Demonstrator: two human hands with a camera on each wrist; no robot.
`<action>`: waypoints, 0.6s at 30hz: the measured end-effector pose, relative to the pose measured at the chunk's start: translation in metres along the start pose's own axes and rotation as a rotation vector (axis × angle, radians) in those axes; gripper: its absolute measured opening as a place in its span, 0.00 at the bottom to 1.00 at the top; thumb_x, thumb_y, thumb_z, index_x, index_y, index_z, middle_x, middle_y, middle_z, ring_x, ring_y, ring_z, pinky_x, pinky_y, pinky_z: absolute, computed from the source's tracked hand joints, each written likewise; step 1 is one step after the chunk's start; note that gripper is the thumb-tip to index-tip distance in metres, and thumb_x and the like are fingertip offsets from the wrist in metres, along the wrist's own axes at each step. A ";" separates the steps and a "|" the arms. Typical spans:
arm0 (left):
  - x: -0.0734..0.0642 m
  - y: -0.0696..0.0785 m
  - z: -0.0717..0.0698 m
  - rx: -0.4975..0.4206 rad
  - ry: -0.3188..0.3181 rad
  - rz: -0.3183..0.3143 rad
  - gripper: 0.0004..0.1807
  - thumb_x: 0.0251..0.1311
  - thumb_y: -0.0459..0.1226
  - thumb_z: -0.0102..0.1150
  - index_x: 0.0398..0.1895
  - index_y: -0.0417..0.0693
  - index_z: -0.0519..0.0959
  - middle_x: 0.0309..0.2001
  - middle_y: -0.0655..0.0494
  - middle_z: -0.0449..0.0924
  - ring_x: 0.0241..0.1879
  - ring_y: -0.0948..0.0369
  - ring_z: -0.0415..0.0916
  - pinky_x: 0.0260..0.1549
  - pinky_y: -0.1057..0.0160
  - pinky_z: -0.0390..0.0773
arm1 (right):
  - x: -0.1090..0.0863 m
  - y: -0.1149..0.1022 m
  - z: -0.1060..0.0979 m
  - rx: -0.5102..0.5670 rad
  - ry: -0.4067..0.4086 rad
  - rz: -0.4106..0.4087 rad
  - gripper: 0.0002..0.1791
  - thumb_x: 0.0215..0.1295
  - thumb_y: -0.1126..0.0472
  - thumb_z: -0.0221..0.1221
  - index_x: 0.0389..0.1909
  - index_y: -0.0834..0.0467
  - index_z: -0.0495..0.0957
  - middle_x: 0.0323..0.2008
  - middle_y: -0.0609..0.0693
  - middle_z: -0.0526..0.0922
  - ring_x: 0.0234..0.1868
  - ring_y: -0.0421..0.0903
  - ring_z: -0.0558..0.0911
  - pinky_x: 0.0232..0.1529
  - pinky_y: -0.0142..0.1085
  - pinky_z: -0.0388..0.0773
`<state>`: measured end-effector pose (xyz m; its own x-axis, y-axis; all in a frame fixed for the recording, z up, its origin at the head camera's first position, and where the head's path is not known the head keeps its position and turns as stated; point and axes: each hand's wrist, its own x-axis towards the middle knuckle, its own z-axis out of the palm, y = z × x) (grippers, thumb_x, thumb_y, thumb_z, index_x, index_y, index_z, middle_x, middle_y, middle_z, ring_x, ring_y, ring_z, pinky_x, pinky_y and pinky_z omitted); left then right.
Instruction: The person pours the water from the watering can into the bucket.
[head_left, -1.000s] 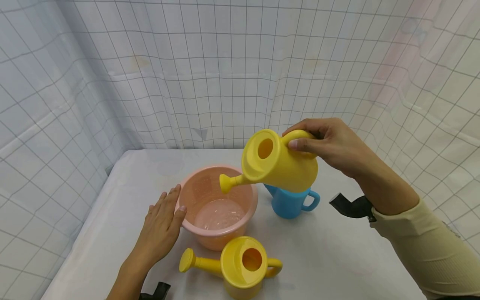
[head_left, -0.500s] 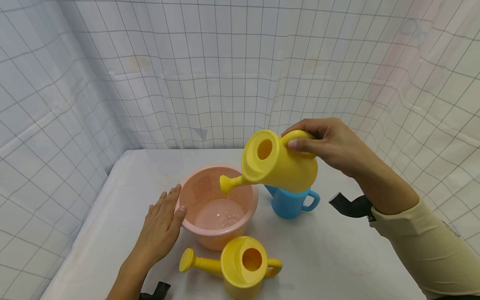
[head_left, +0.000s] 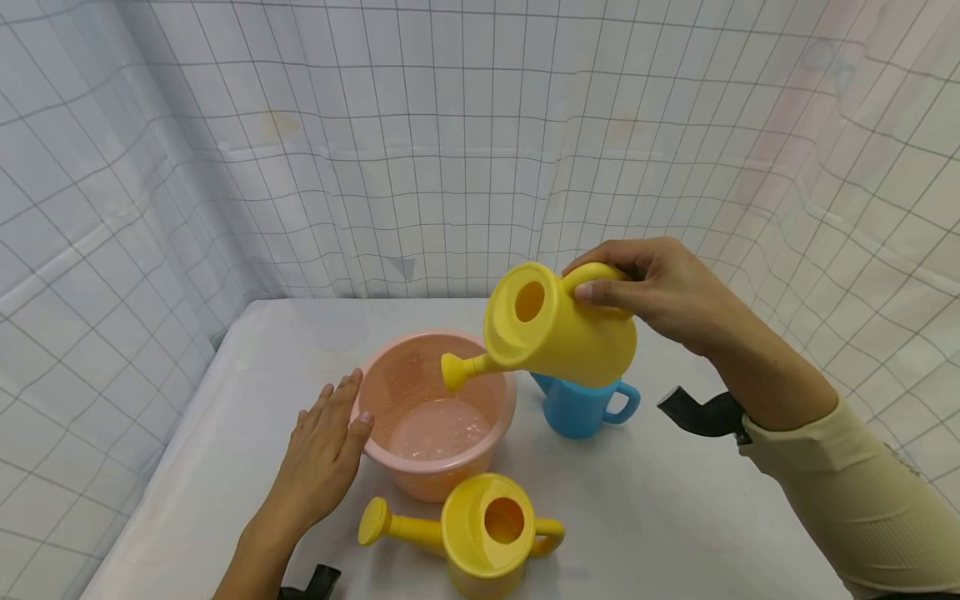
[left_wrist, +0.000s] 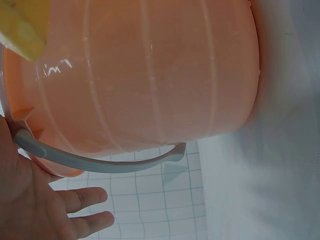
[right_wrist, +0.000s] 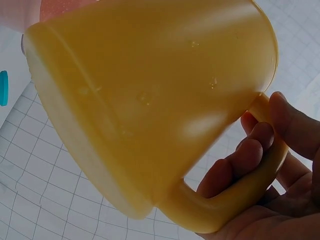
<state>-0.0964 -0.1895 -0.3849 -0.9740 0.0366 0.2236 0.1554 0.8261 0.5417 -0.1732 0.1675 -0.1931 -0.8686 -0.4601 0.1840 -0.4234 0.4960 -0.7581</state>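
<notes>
- Near: the standing yellow can (head_left: 474,547) sits just beside the pink basin (head_left: 431,482); a low swing of the held can (head_left: 577,340) might topple it.
- Farther left: the left hand (head_left: 322,454) rests against the basin's rim, fingers straight, gripping nothing (a bump could slide the basin, I'd judge).
- Farther right: the right hand (head_left: 663,292) curls its fingers round the held can's handle; the can's tilted body hangs below and left of them, spout above the basin. Drifting right might wet the bench (head_left: 637,517).

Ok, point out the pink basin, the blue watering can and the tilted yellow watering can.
Pink basin (head_left: 401,385): head view, inner wall.
Blue watering can (head_left: 576,413): head view, side of body.
Tilted yellow watering can (head_left: 576,340): head view, side of body.
</notes>
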 end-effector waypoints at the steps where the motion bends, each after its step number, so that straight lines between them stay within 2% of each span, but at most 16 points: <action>1: 0.000 0.000 0.000 0.001 -0.001 -0.001 0.31 0.72 0.52 0.33 0.75 0.61 0.44 0.75 0.49 0.48 0.74 0.41 0.41 0.64 0.29 0.41 | 0.000 0.000 0.000 -0.003 0.002 0.002 0.14 0.62 0.51 0.60 0.46 0.53 0.82 0.39 0.49 0.84 0.38 0.48 0.80 0.42 0.36 0.80; 18: 0.000 0.000 0.000 0.000 0.002 0.006 0.31 0.72 0.52 0.33 0.75 0.62 0.44 0.75 0.50 0.48 0.74 0.41 0.41 0.65 0.30 0.40 | 0.000 0.000 0.001 0.000 0.005 0.019 0.15 0.62 0.51 0.61 0.46 0.53 0.82 0.39 0.49 0.84 0.38 0.48 0.80 0.42 0.35 0.80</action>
<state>-0.0963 -0.1900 -0.3848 -0.9727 0.0400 0.2285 0.1609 0.8258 0.5405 -0.1734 0.1672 -0.1937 -0.8776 -0.4470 0.1730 -0.4069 0.5041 -0.7618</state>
